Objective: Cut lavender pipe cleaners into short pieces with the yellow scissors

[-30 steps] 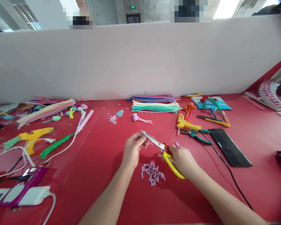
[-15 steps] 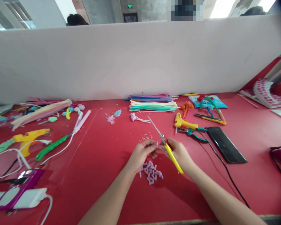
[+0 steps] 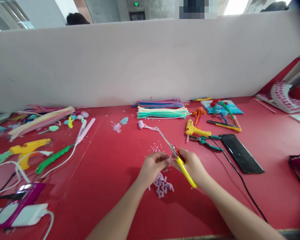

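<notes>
Near the middle of the red table, my left hand [image 3: 152, 168] is closed in a pinch, its fingertips meeting those of my right hand. The short purple pipe cleaner piece pinched there is mostly hidden by the fingers. My right hand [image 3: 193, 166] holds scissors [image 3: 187, 174] with yellow handles, blades pointing away and to the left. Below the hands lies a pile of short purple pipe cleaner pieces [image 3: 162, 187]. Fine purple clippings [image 3: 155, 147] are scattered just beyond the fingers. Farther back lies a purple pipe cleaner figure [image 3: 146, 126] with a bunched head and long strands.
Pipe cleaner bundles [image 3: 162, 112] lie along the white partition [image 3: 150, 63]. To the right are a yellow glue gun [image 3: 196, 129], pliers [image 3: 207, 142] and a black phone [image 3: 241, 153] beside a cable. Another glue gun [image 3: 27, 148], green-handled tool [image 3: 53, 159] and purple power strip [image 3: 27, 198] lie left.
My fingertips have come together, covering the small purple piece that showed between them. The scissors stay in my right hand, barely shifted. The whole view has moved slightly.
</notes>
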A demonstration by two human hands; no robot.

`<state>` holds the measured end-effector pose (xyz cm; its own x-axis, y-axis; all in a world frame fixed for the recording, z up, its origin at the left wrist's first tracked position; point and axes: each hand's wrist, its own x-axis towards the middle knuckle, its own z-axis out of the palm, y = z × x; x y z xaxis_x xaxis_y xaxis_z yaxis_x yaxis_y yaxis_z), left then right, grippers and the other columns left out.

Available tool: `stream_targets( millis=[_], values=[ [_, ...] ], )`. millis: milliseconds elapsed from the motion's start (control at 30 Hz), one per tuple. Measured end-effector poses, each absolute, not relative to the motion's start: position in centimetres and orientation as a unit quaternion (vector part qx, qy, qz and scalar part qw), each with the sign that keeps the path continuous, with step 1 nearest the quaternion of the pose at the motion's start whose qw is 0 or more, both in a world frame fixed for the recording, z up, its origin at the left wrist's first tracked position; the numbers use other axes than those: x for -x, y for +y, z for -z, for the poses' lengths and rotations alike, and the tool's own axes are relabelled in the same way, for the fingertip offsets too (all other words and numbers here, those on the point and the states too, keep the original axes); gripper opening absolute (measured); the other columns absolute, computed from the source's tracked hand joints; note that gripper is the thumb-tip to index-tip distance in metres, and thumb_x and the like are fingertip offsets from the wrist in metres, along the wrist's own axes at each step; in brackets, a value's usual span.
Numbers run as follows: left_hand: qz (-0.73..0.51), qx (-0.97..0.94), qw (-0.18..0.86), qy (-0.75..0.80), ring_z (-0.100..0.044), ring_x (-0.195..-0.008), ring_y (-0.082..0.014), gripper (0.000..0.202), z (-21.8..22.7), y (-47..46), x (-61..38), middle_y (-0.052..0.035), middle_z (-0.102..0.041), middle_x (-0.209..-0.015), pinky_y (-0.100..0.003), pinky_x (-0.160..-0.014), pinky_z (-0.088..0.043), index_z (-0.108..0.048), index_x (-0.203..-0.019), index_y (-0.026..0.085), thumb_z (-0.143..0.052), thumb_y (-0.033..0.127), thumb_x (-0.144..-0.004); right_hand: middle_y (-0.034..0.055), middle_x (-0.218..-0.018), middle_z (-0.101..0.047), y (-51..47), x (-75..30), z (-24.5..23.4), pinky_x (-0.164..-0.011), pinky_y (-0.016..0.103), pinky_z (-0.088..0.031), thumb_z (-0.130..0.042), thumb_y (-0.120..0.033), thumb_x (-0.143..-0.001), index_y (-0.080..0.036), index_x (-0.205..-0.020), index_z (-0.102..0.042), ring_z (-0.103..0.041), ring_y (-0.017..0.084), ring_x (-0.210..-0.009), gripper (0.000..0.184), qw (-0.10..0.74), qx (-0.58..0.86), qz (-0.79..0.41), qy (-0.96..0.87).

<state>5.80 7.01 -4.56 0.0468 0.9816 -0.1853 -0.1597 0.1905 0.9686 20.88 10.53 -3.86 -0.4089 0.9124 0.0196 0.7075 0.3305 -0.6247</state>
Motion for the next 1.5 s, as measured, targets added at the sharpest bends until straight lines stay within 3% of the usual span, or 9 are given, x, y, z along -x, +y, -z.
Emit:
stream_targets(
  millis=[133,400,1200,1500],
  values=[
    [-0.576,-0.334,0.549,0.506,-0.049,-0.049,-0.0091,0.012,4.1,7.6,-4.8,-0.0011,-0.056,-0.056,-0.021,-0.050,-0.039,-0.058,-0.070,0.013,-0.058,0.024,-0.064,-0.0002,-0.058,-0.055,10.4,-21.2,3.6,-0.045,0.020,-0.023,-0.045,-0.048,-0.067,-0.019,-0.071,-0.045,-0.049,0.012,-0.050,0.029,0.125,0.538,-0.150,-0.820],
    [-0.669,-0.265,0.509,0.473,-0.051,-0.052,-0.0079,0.005,3.9,7.9,-3.7,0.0014,-0.057,-0.058,-0.020,-0.052,-0.039,-0.057,-0.068,0.014,-0.056,0.017,-0.064,0.0018,-0.061,-0.058,10.0,-21.0,4.5,-0.046,0.023,-0.022,-0.035,-0.056,-0.071,-0.020,-0.072,-0.044,-0.053,0.015,-0.053,0.038,0.085,0.517,-0.089,-0.847],
    [-0.681,-0.279,0.515,0.440,-0.051,-0.053,-0.0067,0.006,4.0,7.9,-3.9,0.0000,-0.058,-0.061,-0.018,-0.052,-0.039,-0.058,-0.071,0.013,-0.055,0.018,-0.068,0.0017,-0.053,-0.056,9.8,-20.7,4.5,-0.042,0.022,-0.018,-0.028,-0.060,-0.072,-0.019,-0.067,-0.045,-0.050,0.012,-0.044,0.045,0.070,0.514,-0.097,-0.850],
    [-0.678,-0.282,0.519,0.437,-0.051,-0.054,-0.0070,0.007,4.1,7.9,-3.8,-0.0011,-0.058,-0.062,-0.018,-0.053,-0.040,-0.057,-0.073,0.012,-0.054,0.017,-0.069,0.0017,-0.052,-0.055,9.9,-20.6,4.9,-0.042,0.022,-0.017,-0.032,-0.057,-0.072,-0.019,-0.066,-0.047,-0.048,0.011,-0.043,0.041,0.057,0.519,-0.112,-0.845]
  ],
)
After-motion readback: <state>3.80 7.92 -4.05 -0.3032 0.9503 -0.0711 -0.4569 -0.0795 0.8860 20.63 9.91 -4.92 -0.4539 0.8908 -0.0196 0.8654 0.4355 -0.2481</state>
